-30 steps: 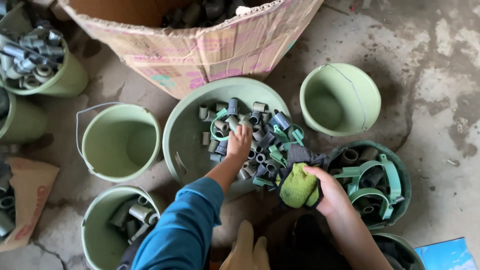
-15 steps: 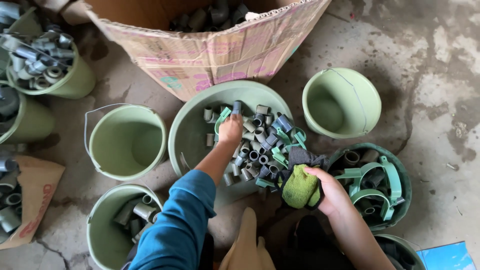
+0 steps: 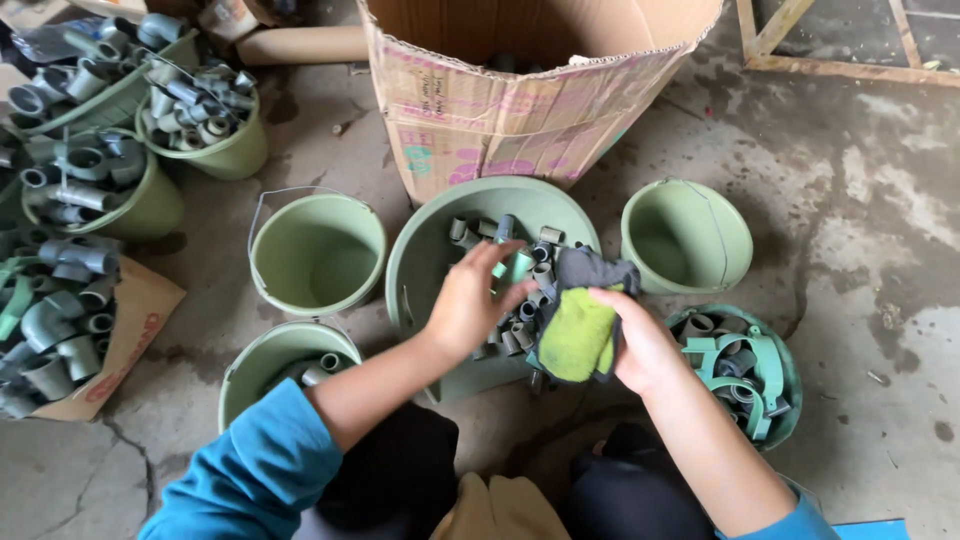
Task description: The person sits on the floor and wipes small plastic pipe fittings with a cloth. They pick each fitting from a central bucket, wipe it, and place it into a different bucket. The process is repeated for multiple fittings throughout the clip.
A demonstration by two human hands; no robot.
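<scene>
Pipe fittings [image 3: 505, 262] remain heaped in basin [image 3: 425, 250]; left hand [image 3: 468, 300] pinches one, right hand [image 3: 632, 335] grips rag [image 3: 578, 330], fingers curled. Two buckets [image 3: 318, 255] empty.

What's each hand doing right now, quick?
Left hand: closed on a small green pipe fitting over the basin.
Right hand: closed on a yellow-green and grey cloth.

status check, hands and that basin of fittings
Left hand on small grey-green pipe fittings in wide green basin. Right hand grips yellow-green and grey cloth. Nothing blocking.
</scene>
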